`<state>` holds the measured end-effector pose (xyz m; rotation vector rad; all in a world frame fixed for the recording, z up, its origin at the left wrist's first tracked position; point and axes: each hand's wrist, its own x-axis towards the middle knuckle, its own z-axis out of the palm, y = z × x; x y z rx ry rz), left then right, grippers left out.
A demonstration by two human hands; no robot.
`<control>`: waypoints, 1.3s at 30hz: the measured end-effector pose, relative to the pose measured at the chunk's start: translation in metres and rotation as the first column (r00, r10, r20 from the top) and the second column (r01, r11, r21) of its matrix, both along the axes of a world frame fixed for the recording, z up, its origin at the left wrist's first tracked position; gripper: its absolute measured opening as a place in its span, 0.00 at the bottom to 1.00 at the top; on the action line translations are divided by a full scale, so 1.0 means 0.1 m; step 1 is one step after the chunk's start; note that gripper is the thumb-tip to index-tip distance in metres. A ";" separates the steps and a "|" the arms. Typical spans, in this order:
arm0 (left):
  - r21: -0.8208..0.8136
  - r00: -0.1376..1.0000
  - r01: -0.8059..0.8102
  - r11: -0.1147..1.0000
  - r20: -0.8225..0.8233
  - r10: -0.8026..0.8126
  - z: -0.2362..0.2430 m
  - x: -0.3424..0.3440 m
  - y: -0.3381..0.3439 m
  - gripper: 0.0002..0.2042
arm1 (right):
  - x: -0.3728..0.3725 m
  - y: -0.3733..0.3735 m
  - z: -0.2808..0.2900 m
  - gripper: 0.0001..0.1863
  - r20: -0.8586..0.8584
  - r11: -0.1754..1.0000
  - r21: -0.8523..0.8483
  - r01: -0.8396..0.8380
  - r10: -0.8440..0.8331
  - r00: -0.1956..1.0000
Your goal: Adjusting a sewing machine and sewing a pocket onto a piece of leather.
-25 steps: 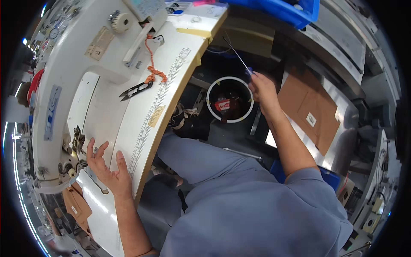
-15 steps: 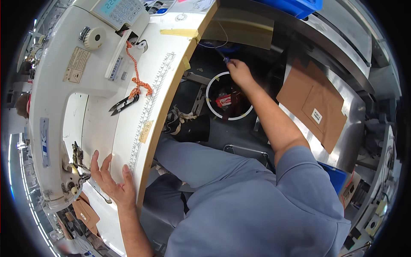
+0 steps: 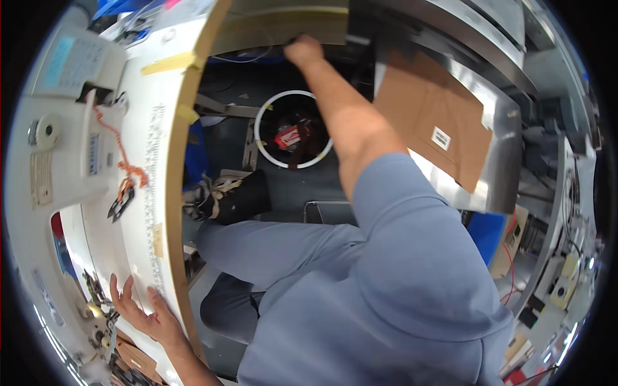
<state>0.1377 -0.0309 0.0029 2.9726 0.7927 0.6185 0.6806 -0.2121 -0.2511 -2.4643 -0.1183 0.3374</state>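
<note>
Reaching well forward, the right hand (image 3: 304,51) is hovering beyond the white-rimmed bin (image 3: 259,132), near a tan board (image 3: 277,29); its fingers are showing only from behind, so cannot tell whether the grip is holding anything. Left hand (image 3: 149,320) is spreading over the white worktop (image 3: 138,248), grip apart, thumb standing clear of the fingers, just beside the needle end of the sewing machine (image 3: 26,225), which is standing along the worktop's left side. Black thread snips (image 3: 121,204) are lying farther up, an orange braided cord (image 3: 116,135) running from them toward the machine.
</note>
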 end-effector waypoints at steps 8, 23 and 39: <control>0.047 1.000 0.022 0.999 -0.003 -0.022 -0.05 0.04 -0.01 0.16 | -1.18 -1.03 -0.02 0.17 0.212 0.970 0.123 -0.209 0.180 0.961; 0.159 0.977 0.180 0.971 0.086 -0.195 -0.14 0.00 0.06 0.15 | -1.94 -2.72 -0.02 0.08 0.466 0.938 -0.344 -0.037 0.205 0.860; -0.865 0.879 0.457 0.208 0.474 0.042 0.93 -0.05 -1.27 0.40 | -4.22 -0.60 2.74 0.08 0.800 -0.196 0.354 -0.915 0.570 0.188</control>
